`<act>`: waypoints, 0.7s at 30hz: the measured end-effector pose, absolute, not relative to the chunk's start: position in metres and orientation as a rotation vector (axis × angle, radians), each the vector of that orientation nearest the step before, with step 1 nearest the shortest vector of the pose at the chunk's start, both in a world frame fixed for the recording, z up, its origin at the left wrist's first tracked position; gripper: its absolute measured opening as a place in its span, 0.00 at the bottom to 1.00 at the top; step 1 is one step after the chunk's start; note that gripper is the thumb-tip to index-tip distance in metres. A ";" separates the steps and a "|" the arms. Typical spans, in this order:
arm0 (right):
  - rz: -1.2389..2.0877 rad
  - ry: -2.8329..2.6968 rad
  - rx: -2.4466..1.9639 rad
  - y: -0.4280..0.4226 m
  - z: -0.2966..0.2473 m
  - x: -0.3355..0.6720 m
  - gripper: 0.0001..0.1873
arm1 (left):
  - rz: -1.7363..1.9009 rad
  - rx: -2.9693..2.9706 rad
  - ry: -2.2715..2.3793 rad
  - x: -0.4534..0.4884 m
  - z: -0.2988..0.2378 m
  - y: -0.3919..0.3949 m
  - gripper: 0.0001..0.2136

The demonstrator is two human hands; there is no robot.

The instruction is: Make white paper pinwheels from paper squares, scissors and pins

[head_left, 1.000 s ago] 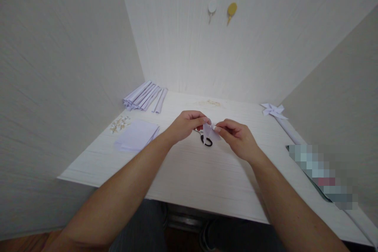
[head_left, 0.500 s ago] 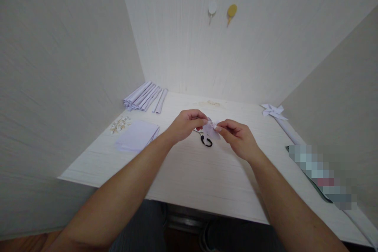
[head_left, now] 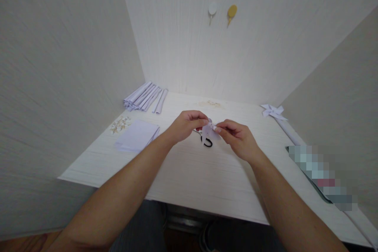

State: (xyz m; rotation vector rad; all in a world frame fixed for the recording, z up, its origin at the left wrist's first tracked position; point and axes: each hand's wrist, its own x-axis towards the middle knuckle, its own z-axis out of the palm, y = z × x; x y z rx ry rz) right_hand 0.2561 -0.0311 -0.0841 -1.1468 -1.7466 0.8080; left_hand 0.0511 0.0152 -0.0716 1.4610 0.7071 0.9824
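A small folded piece of white paper [head_left: 210, 130] is pinched between both hands above the middle of the white table [head_left: 189, 169]. My left hand [head_left: 186, 124] grips its left side with closed fingers. My right hand [head_left: 238, 137] pinches its right side. Just below the paper, black-handled scissors [head_left: 206, 141] lie on the table, partly hidden by the hands.
A stack of white sheets [head_left: 137, 135] lies at the left, with small pale bits [head_left: 119, 124] beside it. Rolled or folded paper strips [head_left: 145, 97] sit at the back left. A white paper pinwheel [head_left: 274, 111] rests at the back right. Two hooks [head_left: 222, 11] hang on the wall.
The paper has been worked slightly between the fingers; its lower flap looks more gathered. The hands stay in nearly the same place.
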 end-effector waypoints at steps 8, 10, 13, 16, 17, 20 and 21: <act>0.778 -1.791 -1.143 -0.032 -0.082 0.257 0.14 | 0.963 1.448 0.723 0.050 -0.071 0.015 0.08; 0.773 -1.795 -1.142 -0.032 -0.081 0.257 0.15 | 0.965 1.456 0.738 0.050 -0.072 0.014 0.08; 0.771 -1.803 -1.142 -0.032 -0.081 0.257 0.15 | 0.971 1.476 0.743 0.050 -0.072 0.015 0.08; 0.775 -1.803 -1.138 -0.032 -0.081 0.256 0.14 | 0.972 1.472 0.732 0.050 -0.072 0.015 0.07; 0.775 -1.802 -1.138 -0.032 -0.081 0.256 0.14 | 0.971 1.467 0.730 0.050 -0.072 0.015 0.07; 0.764 -1.808 -1.135 -0.032 -0.081 0.256 0.13 | 0.967 1.471 0.728 0.050 -0.072 0.015 0.07; 0.760 -1.812 -1.129 -0.032 -0.081 0.256 0.12 | 0.966 1.473 0.727 0.050 -0.071 0.015 0.07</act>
